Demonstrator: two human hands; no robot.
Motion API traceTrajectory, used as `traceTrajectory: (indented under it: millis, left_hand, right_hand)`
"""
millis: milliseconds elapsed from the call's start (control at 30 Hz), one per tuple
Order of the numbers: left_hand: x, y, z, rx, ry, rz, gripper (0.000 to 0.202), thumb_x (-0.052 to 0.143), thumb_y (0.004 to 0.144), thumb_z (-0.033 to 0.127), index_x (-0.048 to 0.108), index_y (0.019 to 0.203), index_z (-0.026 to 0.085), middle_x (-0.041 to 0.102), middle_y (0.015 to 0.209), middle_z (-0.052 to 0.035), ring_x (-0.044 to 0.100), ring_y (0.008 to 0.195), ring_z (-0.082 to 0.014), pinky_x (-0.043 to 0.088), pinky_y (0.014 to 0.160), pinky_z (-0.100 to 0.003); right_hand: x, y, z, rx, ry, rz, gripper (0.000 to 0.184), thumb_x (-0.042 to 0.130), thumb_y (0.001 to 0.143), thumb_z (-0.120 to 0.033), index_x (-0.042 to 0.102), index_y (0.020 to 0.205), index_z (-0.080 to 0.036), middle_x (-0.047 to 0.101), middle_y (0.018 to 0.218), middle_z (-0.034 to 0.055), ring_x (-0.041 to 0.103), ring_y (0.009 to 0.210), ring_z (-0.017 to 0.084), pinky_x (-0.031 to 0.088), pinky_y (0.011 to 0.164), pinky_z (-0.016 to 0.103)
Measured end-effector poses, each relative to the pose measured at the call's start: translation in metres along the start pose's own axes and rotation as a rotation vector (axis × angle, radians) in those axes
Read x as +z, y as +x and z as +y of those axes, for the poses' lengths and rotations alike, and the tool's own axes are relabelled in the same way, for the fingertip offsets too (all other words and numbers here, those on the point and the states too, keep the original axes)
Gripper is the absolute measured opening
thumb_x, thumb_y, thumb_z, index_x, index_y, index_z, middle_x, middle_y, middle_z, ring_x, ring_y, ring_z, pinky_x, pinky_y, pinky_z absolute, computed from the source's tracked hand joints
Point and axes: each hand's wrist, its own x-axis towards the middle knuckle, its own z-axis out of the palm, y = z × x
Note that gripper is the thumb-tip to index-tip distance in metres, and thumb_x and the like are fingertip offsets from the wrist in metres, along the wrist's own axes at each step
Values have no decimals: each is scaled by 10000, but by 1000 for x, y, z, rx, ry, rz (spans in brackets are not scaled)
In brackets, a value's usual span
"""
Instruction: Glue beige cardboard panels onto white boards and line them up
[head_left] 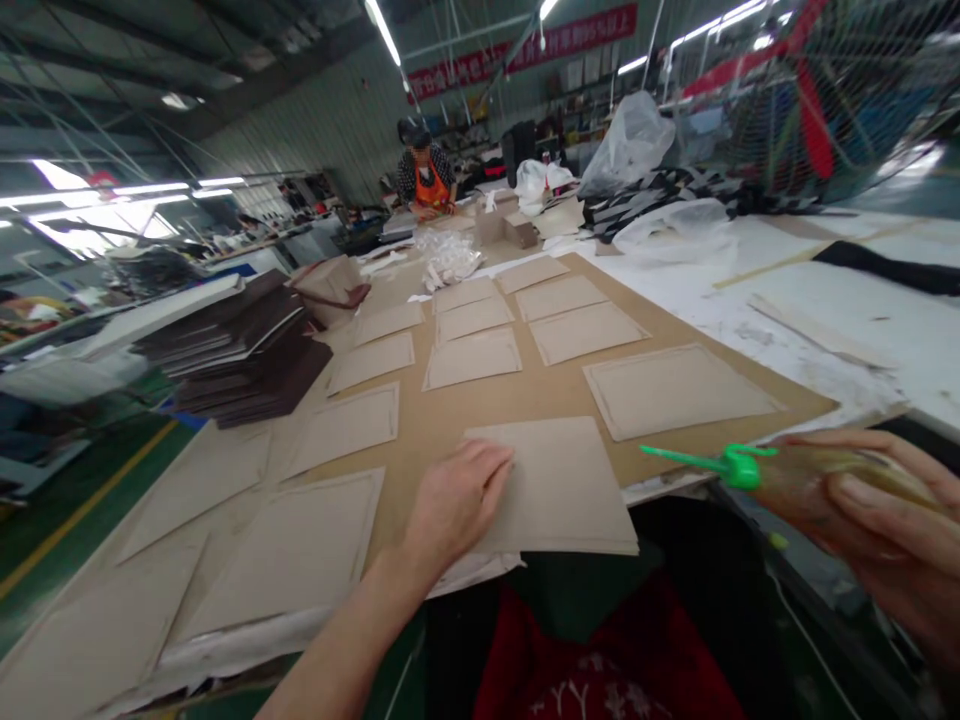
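Note:
My left hand (459,492) is at the left edge of a beige cardboard panel (559,490), its fingers pressed together on that edge. The panel lies at the table's near edge, and its doubled lower edge suggests more than one layer. In my right hand (892,530), off to the right and past the table edge, is a glue bottle (795,475), held on its side. Its green nozzle (697,460) points left toward the panel. More beige panels, such as one at the right (675,390) and one at the left (300,545), lie flat in rows, several with lines along their borders.
A tall stack of dark brown panels (240,350) stands on the left. Crumpled clear plastic (448,258) and small boxes (502,225) sit farther back. On the right are a white tabletop (847,300), plastic bags (630,145) and a large fan (810,110). A person (427,175) stands at the far end.

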Motion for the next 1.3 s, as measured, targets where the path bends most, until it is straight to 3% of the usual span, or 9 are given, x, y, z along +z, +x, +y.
traceTrajectory:
  millis: [100, 200, 333, 467, 567, 967, 1167, 1300]
  left_hand:
    - [7, -61, 3, -43, -66, 207, 179, 552, 943, 149, 660, 1078, 195, 722, 1041, -50, 652, 1006, -179, 536, 947, -352]
    - [24, -93, 31, -27, -90, 253, 241, 575, 923, 117, 642, 1143, 186, 716, 1123, -53, 616, 1109, -185, 499, 1016, -359]
    - [49, -95, 58, 16, -39, 216, 295, 569, 936, 196, 622, 1226, 183, 688, 1252, -35, 571, 1201, -209, 419, 1103, -400]
    - [69, -94, 57, -8, -31, 326, 263, 482, 982, 183, 648, 1185, 189, 701, 1225, -12, 580, 1164, -178, 408, 1068, -369]
    - [75, -96, 54, -15, -2, 371, 249, 463, 1005, 192, 667, 1149, 205, 714, 1206, 0, 589, 1146, -157, 430, 992, -337]
    - [74, -89, 57, -14, 53, 529, 188, 525, 993, 208, 703, 1053, 210, 754, 1096, 33, 631, 1084, -119, 466, 969, -281]
    - [73, -89, 59, -34, 44, 518, 198, 512, 1000, 215, 707, 1037, 215, 750, 1103, 45, 629, 1073, -116, 474, 906, -277]
    - [73, -89, 58, -43, 59, 504, 199, 512, 999, 221, 706, 1044, 223, 747, 1098, 54, 625, 1061, -116, 466, 917, -284]
  right_hand:
    - [32, 4, -22, 10, -42, -90, 373, 786, 712, -481, 677, 1034, -327, 707, 1099, 72, 686, 975, 355, 607, 743, 391]
    - [57, 17, -27, -196, -229, -289, 370, 782, 729, -506, 679, 1043, -339, 701, 1099, 44, 681, 948, 319, 591, 678, 350]
    - [103, 29, -32, -447, -405, -565, 320, 694, 842, -479, 621, 1109, -317, 695, 1078, 44, 667, 930, 275, 546, 644, 332]
    - [152, 28, -43, -711, -499, -772, 240, 632, 908, -389, 585, 1113, -272, 670, 1019, 29, 642, 883, 211, 501, 738, 333]
    - [175, 26, -45, -778, -532, -901, 195, 615, 921, -298, 561, 1103, -256, 638, 1000, 12, 611, 852, 170, 467, 725, 303]
    - [201, 30, -59, -779, -650, -1110, 134, 611, 903, -233, 562, 1028, -237, 615, 960, -7, 580, 851, 170, 425, 753, 322]
    - [213, 33, -66, -832, -801, -1037, 139, 599, 902, -273, 570, 1025, -216, 624, 992, 32, 600, 871, 214, 436, 763, 366]
    - [215, 32, -72, -811, -811, -1095, 123, 612, 891, -274, 577, 1002, -234, 633, 963, 10, 606, 851, 204, 434, 746, 347]
